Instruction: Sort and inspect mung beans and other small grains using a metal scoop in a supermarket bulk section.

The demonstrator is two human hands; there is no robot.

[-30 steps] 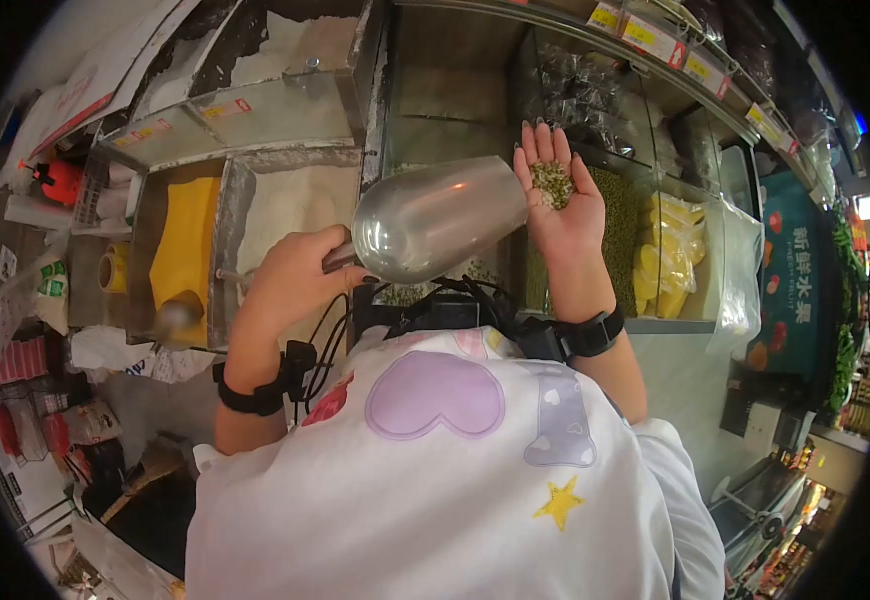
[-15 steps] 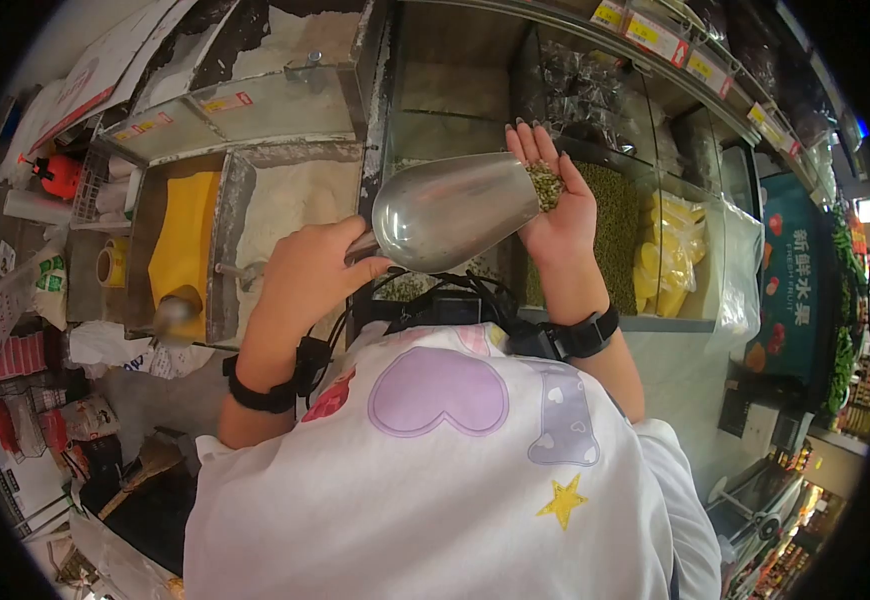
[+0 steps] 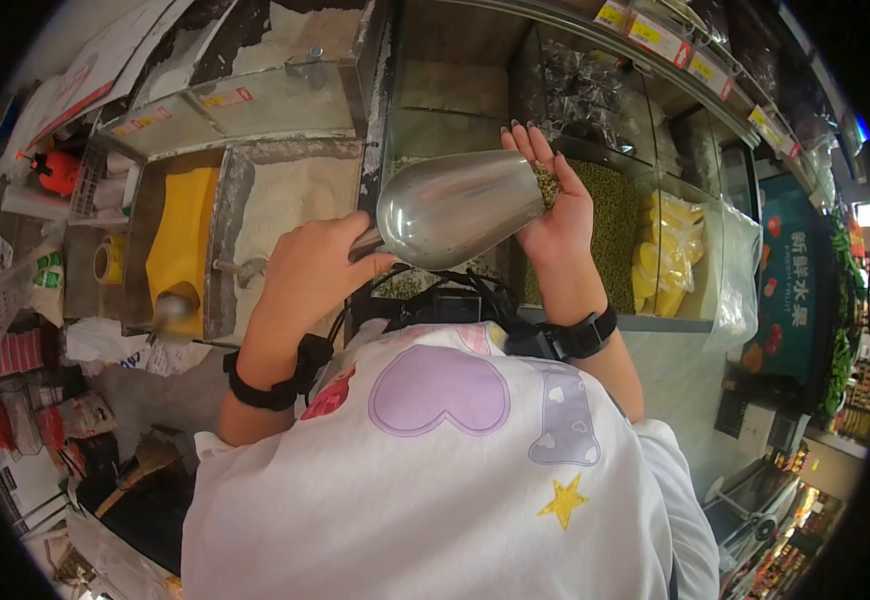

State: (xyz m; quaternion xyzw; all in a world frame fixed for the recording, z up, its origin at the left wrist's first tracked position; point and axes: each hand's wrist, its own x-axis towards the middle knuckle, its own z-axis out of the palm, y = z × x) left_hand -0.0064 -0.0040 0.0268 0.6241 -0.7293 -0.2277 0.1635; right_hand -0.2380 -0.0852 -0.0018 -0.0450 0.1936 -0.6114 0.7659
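Note:
My left hand (image 3: 313, 270) is closed round the handle of a shiny metal scoop (image 3: 455, 212). The scoop lies almost level, its mouth turned right toward my right hand (image 3: 561, 212). That hand is palm up with the fingers stretched out, close against the scoop's mouth. Small green mung beans (image 3: 547, 186) show between the mouth and my palm; the scoop hides part of the palm. Under and beside my right hand is a bin of green mung beans (image 3: 605, 215). More beans lie scattered in the bin below the scoop (image 3: 405, 287).
To the left are a bin of white flour (image 3: 300, 190) and a bin of yellow flour (image 3: 183, 215) with a scoop (image 3: 173, 308) in it. Yellow packets (image 3: 673, 245) fill a compartment to the right. A glass divider and a price-tag rail (image 3: 655, 40) border the bins.
The scoop has shifted slightly right, its mouth nearer my right palm, and fewer beans show there. Both hands keep nearly the same pose.

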